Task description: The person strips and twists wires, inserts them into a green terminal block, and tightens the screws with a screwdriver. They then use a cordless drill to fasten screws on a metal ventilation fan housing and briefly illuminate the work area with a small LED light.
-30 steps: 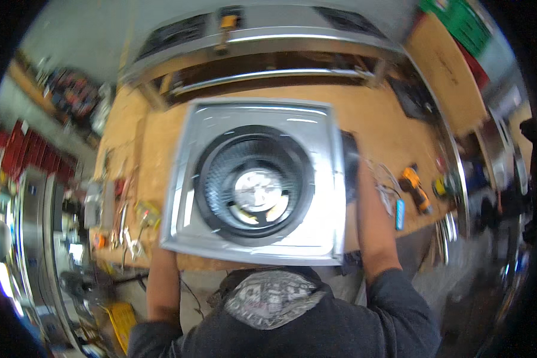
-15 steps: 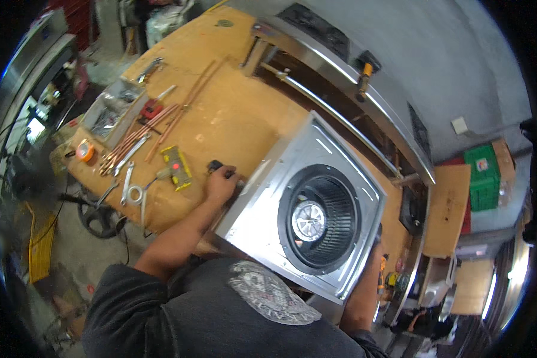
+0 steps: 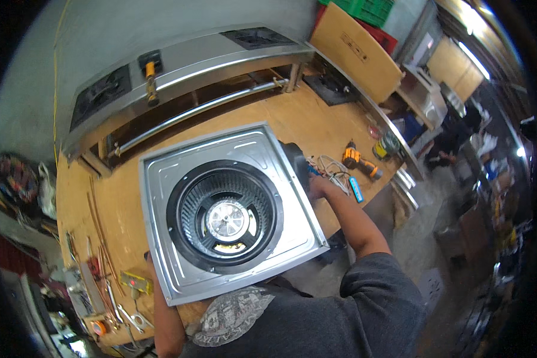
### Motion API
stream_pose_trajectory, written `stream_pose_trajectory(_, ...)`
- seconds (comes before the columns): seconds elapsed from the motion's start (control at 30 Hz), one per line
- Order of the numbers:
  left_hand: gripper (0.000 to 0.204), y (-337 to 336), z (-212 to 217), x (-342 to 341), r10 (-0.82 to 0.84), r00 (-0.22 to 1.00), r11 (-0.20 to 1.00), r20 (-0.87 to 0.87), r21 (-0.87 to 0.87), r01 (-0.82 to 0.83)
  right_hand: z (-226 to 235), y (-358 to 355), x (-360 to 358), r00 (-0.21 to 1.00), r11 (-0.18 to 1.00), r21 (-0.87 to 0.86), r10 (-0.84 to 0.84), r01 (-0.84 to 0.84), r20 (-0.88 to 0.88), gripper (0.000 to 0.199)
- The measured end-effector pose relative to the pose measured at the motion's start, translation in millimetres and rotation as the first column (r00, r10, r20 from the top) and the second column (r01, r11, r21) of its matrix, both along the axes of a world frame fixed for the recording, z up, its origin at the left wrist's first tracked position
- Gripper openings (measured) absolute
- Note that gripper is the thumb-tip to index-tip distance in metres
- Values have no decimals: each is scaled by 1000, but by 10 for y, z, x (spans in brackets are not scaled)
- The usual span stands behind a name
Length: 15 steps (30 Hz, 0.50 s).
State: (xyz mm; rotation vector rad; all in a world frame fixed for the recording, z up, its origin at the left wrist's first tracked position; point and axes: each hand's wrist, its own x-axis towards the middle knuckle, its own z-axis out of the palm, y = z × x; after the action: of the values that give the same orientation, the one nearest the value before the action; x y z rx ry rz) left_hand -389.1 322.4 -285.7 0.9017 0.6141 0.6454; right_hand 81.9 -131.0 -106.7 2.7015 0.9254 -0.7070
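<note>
Since the earlier frames, the square sheet-metal fan housing with a black circular inlet ring and a drum-shaped blower wheel [image 3: 230,213] has been swung round: half a second ago it sat skewed over the worktop's near corner, and now it lies close to the person's chest with its open face upward. Whether it rests on the worktop or is carried between the hands cannot be settled from this view.

Right hand [image 3: 319,186]: at the housing's right edge, beside the black box-shaped motor cover [image 3: 295,161]; it appears to grip that edge, though the fingers are partly hidden by the loose white wires [image 3: 331,170] just beyond it.

Left hand [image 3: 149,258]: almost wholly concealed under the housing's lower left corner. Only the forearm shows. Its grip cannot be told; it is judged to support the housing from below.

Surroundings: the tan plywood worktop [image 3: 316,122] extends away from both hands. Just past the right hand lie a slim blue stick-shaped tool [image 3: 356,189] and an orange-and-black cordless drill [image 3: 358,160]. Left of the left hand sit thin copper rods [image 3: 98,238] and a small yellow rectangular tool [image 3: 136,281]. Far beyond the housing stands a long stainless-steel cabinet with black vent panels [image 3: 179,71].

Progress, as a judgement: repositioning of the housing appears largely complete. No tool is in hand and the wires hang free, so any fastening or wiring work appears outstanding.
</note>
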Motion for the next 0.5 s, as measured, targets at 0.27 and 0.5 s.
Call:
stream_pose_trajectory(0.27,38,-58,566,-299,65,987,998,-145,10,-64,-116,-383,-299,974,960,261,39,-98,223,40)
stream_pose_trajectory(0.5,39,-69,1100,-326,126,970,990,-206,92,-109,127,-364,274,955,776,626,-235,73,181,42)
